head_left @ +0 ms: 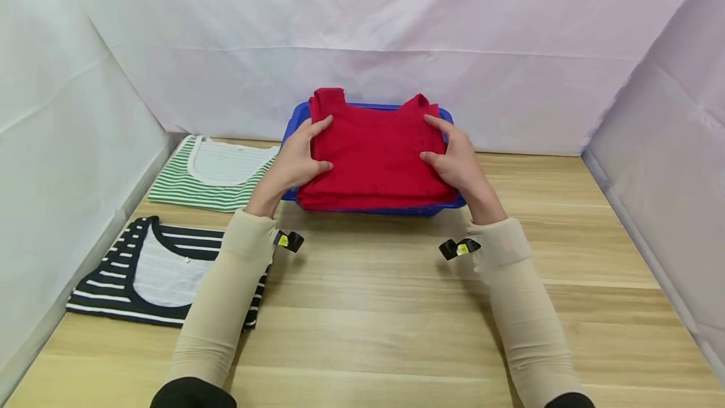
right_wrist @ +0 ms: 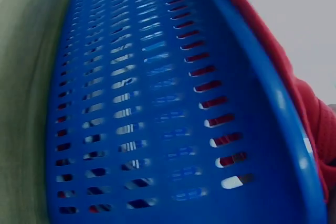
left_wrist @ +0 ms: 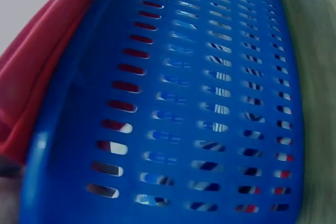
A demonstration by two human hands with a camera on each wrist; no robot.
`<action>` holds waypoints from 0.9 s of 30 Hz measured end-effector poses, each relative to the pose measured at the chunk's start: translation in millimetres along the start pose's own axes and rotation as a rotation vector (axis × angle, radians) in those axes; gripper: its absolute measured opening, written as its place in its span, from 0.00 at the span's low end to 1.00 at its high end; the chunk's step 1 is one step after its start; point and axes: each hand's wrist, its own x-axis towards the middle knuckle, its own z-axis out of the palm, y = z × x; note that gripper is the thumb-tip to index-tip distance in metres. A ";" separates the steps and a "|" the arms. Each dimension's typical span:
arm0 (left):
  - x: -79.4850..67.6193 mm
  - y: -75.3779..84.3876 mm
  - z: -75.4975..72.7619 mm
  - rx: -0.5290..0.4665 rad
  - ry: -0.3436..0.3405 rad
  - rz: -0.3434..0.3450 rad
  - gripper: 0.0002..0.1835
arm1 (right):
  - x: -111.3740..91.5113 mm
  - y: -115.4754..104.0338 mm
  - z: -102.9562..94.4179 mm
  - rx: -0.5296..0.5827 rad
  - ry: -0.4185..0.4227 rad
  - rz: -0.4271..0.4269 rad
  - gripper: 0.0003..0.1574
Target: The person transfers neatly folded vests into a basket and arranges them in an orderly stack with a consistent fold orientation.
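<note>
A folded red shirt (head_left: 376, 150) lies over the top of a blue slotted basket (head_left: 391, 211), its neckline at the far side. My left hand (head_left: 297, 159) holds the shirt's left edge, with the thumb and one finger spread over the cloth. At the opposite edge my right hand (head_left: 455, 159) holds it the same way. The other fingers of both hands are largely hidden. Close up, the left wrist view has the red cloth (left_wrist: 47, 51) along the basket's rim, and the right wrist view shows the basket's slotted wall (right_wrist: 157, 129).
To the left lies a folded green-and-white striped top (head_left: 187, 184), partly behind my left arm. Nearer, a folded black-and-white striped top (head_left: 119, 276) is overlapped by my left forearm. White cloth walls (head_left: 396, 17) enclose the wooden table (head_left: 374, 320) at the back and sides.
</note>
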 end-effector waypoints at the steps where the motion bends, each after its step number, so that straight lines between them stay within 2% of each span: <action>1: 0.6 0.2 0.6 0.019 -0.013 -0.003 0.50 | 0.3 0.9 0.7 -0.028 0.010 0.003 0.46; 8: 3.5 0.1 0.8 0.057 -0.066 -0.017 0.52 | 1.2 3.7 6.1 -0.184 0.056 0.020 0.47; 16: 3.0 -1.8 4.4 0.100 -0.082 -0.082 0.52 | 1.2 6.5 14.4 -0.379 -0.003 0.005 0.46; 20: 4.2 -1.0 7.7 0.134 -0.085 -0.075 0.51 | 0.1 6.7 14.0 -0.446 -0.010 0.002 0.46; 27: 5.6 2.0 13.0 0.208 -0.135 -0.087 0.50 | -3.9 5.9 13.8 -0.530 -0.028 0.028 0.47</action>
